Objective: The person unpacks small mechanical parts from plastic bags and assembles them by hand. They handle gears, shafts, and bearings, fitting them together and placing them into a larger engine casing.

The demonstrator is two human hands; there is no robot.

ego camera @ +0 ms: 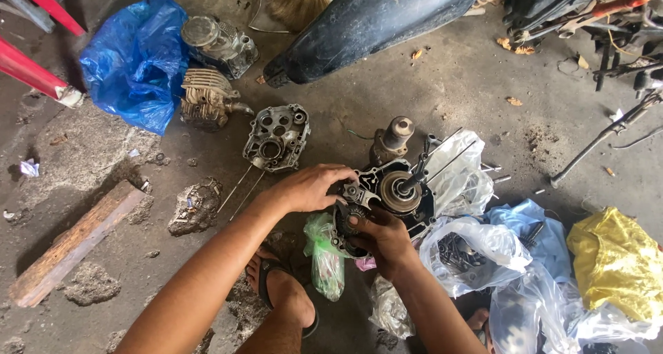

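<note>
A dark, greasy engine crankcase [404, 192] sits on the concrete floor in the middle of the head view, with a round hub and a shaft sticking up from it. My left hand [311, 187] rests on its near-left edge, fingers curled over the case. My right hand [383, 240] grips a round toothed gear [350, 219] at the case's lower left corner, thumb pressed on it. A steel cylinder part [394, 136] stands upright just behind the case.
A crankcase cover [276, 138], a finned cylinder [206, 97] and another engine part [219, 44] lie at the back left by a blue plastic bag [137, 60]. Clear bags with parts [476, 250], a yellow cloth [618, 264], a wooden plank [72, 243] and my sandalled foot [283, 292] surround me.
</note>
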